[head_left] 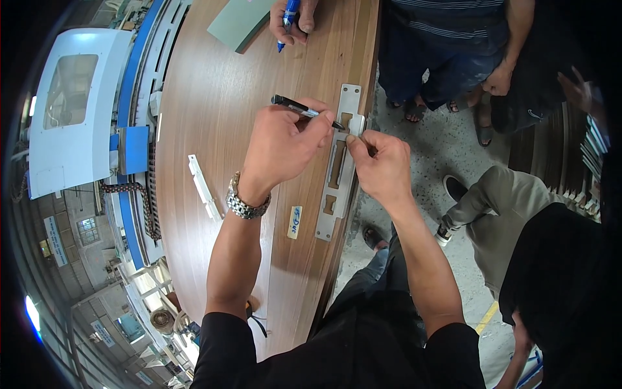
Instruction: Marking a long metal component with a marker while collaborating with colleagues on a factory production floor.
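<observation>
My left hand (282,146), with a metal watch (245,200) at its wrist, is closed around a black pen (293,105). The pen's tip touches or nearly touches a long metal strike plate (324,223) beside its upper cutout. That plate has several rectangular openings and screw holes, and lies along the right edge of a wood-grain panel (220,84). My right hand (387,165) grips the plate's outer edge, thumb pressing near its middle and the other fingers curled. Part of the plate is hidden by my hands.
Another person's hand (291,23) holds a blue marker (289,16) over the panel, near a grey-green block (241,26). A narrow metal piece (204,188) and a yellow label (295,222) lie on the panel. A blue-and-white machine (84,117) stands left; people stand right.
</observation>
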Motion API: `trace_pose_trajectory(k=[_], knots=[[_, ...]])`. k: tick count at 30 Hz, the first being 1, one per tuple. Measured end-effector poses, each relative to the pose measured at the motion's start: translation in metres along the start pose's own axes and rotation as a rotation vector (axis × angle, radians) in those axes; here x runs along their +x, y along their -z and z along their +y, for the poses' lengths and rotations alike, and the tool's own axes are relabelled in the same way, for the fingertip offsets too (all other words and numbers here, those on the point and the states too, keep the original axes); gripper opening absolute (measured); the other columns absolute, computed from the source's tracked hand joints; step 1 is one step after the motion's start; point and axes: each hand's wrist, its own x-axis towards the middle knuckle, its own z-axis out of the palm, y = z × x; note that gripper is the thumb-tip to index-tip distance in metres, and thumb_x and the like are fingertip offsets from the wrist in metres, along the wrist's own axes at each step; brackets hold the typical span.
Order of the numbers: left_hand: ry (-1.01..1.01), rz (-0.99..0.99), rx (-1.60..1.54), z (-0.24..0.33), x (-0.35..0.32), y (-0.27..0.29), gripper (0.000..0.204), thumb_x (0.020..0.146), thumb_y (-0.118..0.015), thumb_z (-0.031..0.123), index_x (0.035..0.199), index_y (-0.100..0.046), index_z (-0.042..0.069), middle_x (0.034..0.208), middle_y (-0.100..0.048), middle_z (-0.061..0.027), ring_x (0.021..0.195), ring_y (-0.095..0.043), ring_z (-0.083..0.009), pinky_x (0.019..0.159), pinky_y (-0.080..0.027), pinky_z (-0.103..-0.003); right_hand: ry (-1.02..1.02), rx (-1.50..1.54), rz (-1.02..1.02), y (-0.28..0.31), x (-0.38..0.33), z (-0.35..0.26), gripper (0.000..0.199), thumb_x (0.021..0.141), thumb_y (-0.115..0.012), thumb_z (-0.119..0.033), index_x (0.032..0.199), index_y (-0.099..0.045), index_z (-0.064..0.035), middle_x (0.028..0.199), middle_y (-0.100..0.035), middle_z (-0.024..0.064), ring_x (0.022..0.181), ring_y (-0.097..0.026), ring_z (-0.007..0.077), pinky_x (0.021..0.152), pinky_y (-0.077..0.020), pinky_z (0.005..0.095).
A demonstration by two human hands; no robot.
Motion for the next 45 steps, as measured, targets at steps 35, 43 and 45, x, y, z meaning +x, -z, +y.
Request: trace_pose_trajectory(k=[35, 43, 45], knots=[[-0.400, -0.157, 0.712, 0.032, 0.009, -0.002, 0.016, 0.094, -0.068, 0.016, 0.094, -0.074, 0.001, 0.061, -0.061, -0.0124, 0.050, -0.054, -0.0270, 0.052, -0.042, -0.037, -0.003, 0.011, 0.000, -0.002, 0.001, 0.004, 0.032, 0.092, -0.072, -0.015, 0.071, -0.058, 0.0046, 0.054, -0.046, 0.0137, 0.052, -0.038, 0.0164, 0.052, -0.0380, 0.0387], [-0.261, -0.129, 0.548, 0.026, 0.010, 0.006, 0.023, 0.092, -0.066, 0.021, 0.088, -0.071, -0.001, 0.067, -0.065, -0.0197, 0.063, -0.063, -0.0405, 0.061, -0.050, -0.044, 0.000, -0.011, 0.013, -0.003, 0.000, 0.004, 0.036, 0.093, -0.073, -0.018, 0.069, -0.057, 0.0040, 0.053, -0.045, 0.0131, 0.051, -0.038, 0.0178, 0.052, -0.0379, 0.0394], [-0.246, -0.125, 0.522, 0.026, 0.009, 0.006, 0.022, 0.092, -0.067, 0.021, 0.089, -0.072, 0.000, 0.067, -0.065, -0.0188, 0.062, -0.064, -0.0391, 0.060, -0.050, -0.043, 0.009, -0.007, 0.020, -0.003, 0.000, 0.004, 0.036, 0.093, -0.073, -0.018, 0.069, -0.057, 0.0039, 0.053, -0.045, 0.0130, 0.051, -0.038, 0.0175, 0.051, -0.0379, 0.0395]])
